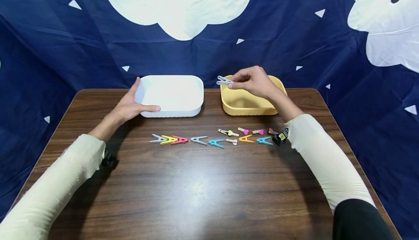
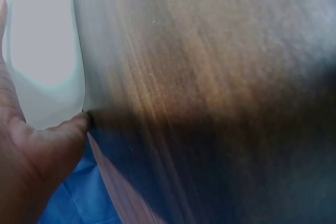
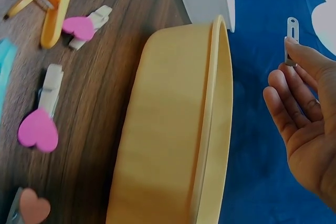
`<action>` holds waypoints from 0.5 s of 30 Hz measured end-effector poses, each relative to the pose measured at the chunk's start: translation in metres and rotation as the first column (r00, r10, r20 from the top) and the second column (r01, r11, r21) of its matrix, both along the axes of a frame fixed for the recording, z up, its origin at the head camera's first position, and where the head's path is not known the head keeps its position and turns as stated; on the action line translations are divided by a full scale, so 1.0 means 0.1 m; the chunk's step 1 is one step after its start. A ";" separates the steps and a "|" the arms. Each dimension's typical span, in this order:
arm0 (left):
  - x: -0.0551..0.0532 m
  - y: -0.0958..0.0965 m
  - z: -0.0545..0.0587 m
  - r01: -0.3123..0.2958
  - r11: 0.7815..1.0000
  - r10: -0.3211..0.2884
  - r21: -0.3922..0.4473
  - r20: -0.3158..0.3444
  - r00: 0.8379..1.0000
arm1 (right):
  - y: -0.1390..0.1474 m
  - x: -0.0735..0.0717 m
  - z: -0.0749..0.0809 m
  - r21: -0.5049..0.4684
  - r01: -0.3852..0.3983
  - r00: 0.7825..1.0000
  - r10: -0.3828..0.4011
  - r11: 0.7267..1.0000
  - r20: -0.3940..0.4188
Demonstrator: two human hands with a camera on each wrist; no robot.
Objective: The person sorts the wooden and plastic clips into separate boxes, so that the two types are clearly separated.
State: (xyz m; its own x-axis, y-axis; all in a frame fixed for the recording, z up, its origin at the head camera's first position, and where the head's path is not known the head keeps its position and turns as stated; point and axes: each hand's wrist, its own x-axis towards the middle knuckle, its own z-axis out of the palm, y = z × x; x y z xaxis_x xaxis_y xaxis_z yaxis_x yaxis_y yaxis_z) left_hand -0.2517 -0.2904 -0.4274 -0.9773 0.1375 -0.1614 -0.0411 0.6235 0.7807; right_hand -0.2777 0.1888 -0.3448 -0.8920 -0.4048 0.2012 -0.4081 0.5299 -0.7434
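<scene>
My right hand [image 1: 253, 82] pinches a pale grey clothespin [image 1: 224, 80] between thumb and fingers, above the yellow bin [image 1: 252, 112]. In the right wrist view the clothespin [image 3: 292, 27] stands upright at my fingertips, seen edge-on, with the other fingers loosely bent below. My left hand [image 1: 129, 103] rests against the left end of the white bin [image 1: 173, 113]. Its thumb lies straight along the front wall and the fingers reach up the left side. In the left wrist view the left hand [image 2: 39, 145] touches the white bin [image 2: 47, 103] at its corner.
A row of plastic clothespins [image 1: 179, 140] in several colours lies in front of the bins. Small wooden clips with hearts [image 1: 258, 132] lie toward the right, partly below my right wrist. A dark blue cloth [image 1: 222, 54] with white shapes hangs behind the wooden table [image 1: 196, 203].
</scene>
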 end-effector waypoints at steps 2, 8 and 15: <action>0.01 -0.02 0.00 -0.002 1.000 0.002 -0.001 0.008 1.000 | -0.06 -0.02 0.00 0.001 -0.013 1.000 0.013 1.000 -0.001; 0.03 -0.06 0.01 -0.008 1.000 0.008 -0.020 0.017 1.000 | -0.25 -0.08 0.01 0.011 -0.034 0.999 0.034 0.999 -0.007; 0.03 -0.05 0.00 -0.012 1.000 0.012 -0.026 0.009 1.000 | -0.46 -0.12 0.01 0.021 -0.038 0.999 0.038 0.999 -0.010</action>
